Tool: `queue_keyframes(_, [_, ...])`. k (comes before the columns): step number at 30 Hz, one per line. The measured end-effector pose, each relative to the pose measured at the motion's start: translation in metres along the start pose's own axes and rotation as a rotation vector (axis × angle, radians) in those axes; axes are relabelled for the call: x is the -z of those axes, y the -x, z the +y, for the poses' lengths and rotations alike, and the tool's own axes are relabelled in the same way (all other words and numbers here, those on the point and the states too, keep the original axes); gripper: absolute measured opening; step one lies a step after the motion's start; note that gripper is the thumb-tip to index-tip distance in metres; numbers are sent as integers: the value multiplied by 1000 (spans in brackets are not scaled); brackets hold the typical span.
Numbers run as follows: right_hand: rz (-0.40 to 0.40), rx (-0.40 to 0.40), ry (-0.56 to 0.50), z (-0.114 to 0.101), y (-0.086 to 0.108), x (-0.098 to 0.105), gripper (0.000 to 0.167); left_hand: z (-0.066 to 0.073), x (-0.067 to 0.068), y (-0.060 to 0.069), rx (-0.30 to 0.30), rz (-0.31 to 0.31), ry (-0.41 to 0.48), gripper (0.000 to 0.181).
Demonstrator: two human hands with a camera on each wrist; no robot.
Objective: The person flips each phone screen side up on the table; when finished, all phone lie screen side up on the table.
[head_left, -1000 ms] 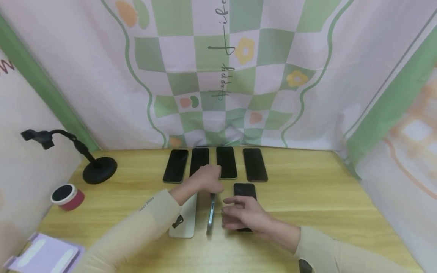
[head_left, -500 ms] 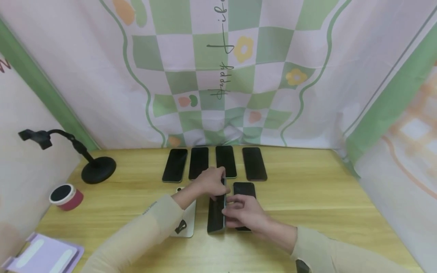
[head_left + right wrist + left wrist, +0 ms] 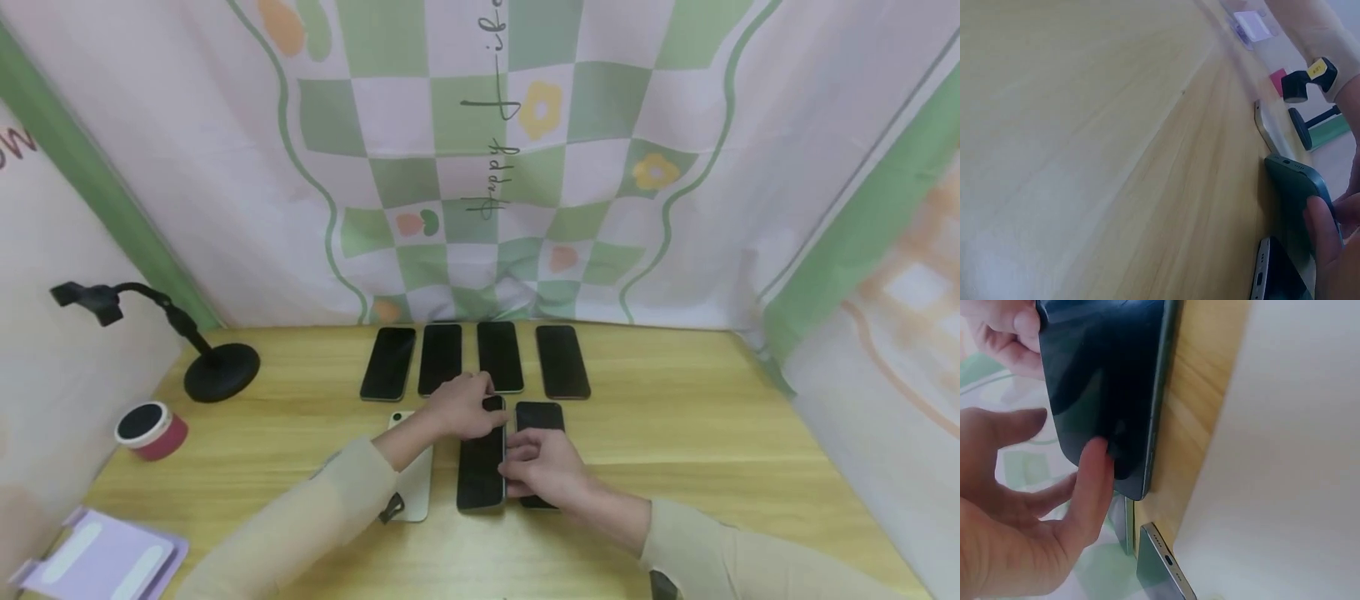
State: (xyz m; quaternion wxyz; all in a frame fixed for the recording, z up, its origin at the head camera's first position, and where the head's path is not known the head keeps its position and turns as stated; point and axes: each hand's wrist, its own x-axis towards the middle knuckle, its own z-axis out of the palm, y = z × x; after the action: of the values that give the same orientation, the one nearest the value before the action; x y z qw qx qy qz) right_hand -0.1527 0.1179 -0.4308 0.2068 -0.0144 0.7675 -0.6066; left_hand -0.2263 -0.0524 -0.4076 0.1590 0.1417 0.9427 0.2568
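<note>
A smartphone (image 3: 482, 471) with a dark screen and teal-green casing lies face up on the wooden table, tilted, its right edge raised. My right hand (image 3: 551, 467) pinches that edge; in the right wrist view its fingers (image 3: 1321, 222) wrap the casing from the back. Over the far end of the phone is my left hand (image 3: 461, 407). One fingertip (image 3: 1096, 447) rests against the screen in the left wrist view, while the thumb stands apart from the edge. Another black-screened phone (image 3: 540, 417) lies partly under my right hand. A white phone (image 3: 416, 483), back up, is partly hidden beneath my left forearm.
Several phones, screens up, form a row along the back, such as the far-right one (image 3: 562, 362). At left stand a black phone stand (image 3: 221, 372) and a red-and-white round container (image 3: 152, 431). A lilac object (image 3: 105, 554) sits at the near left. A patterned curtain (image 3: 495, 167) borders the table behind.
The phone stood on its edge, then tipped over leftward, and now lies nearly flat with its screen up. My right hand came to its right edge. My left hand's grip on the far end has loosened.
</note>
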Motion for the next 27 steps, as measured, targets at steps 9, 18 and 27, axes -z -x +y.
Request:
queue_keyframes(9, [35,43,113,2,-4,-2,52,-22,3,25,-163,-31,-349,73])
queue_keyframes(18, [41,198,337,0,-4,-6,63,-41,-1,38,-208,-72,-382,100])
queue_keyframes(27, [-57,299,750,-9,-1,-17,77,-48,-2,40,-213,-52,-329,90])
